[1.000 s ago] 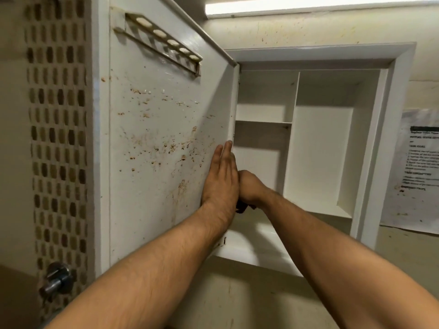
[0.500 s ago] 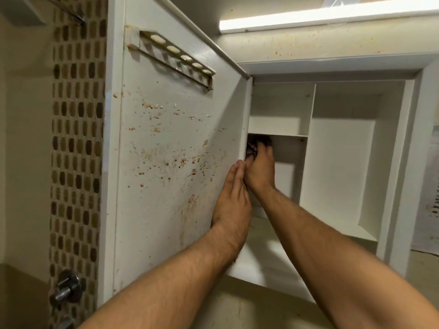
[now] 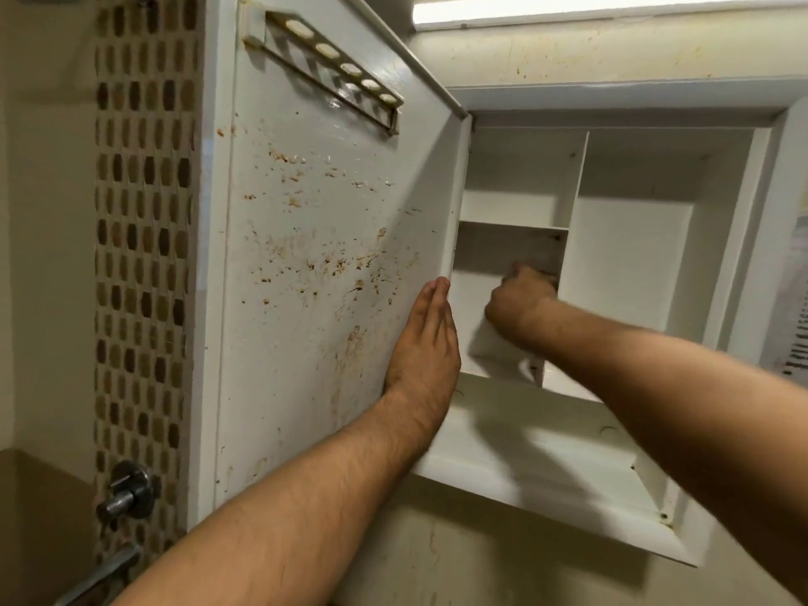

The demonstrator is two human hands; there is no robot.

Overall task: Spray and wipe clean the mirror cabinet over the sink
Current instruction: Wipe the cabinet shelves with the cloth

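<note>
Clearance is tight where the white painted cabinet door (image 3: 328,255) stands swung out to the left: the edge that meets the white recessed cabinet (image 3: 634,273) leaves only a slim gap, and both forearms cross beneath it. The left hand (image 3: 426,338) lies flat on the door's inner face close to that edge, fingers straight and together, pressing the panel. The door is smooth and glossy but spattered with brown specks and streaks, thickest across its middle, and a white rail with oval holes (image 3: 332,67) is fixed slantwise near its top. Inside, a thin vertical divider (image 3: 572,203) splits the box into a tall right compartment and a narrower left column, which a flat white shelf (image 3: 511,228) cuts into upper and lower compartments. The right hand (image 3: 518,299) reaches into the lower left compartment, just under the shelf, fingers curled into a fist (it is blurred, and I cannot tell whether it holds anything). A broad white bottom ledge (image 3: 546,465) juts toward the camera under both arms. Left of the door runs a strip of brown and beige mosaic tile (image 3: 144,255) with a chrome fitting (image 3: 127,492) low down. A long light strip (image 3: 612,6) glows above, and a printed paper sheet (image 3: 791,308) hangs on the wall at the far right.
</note>
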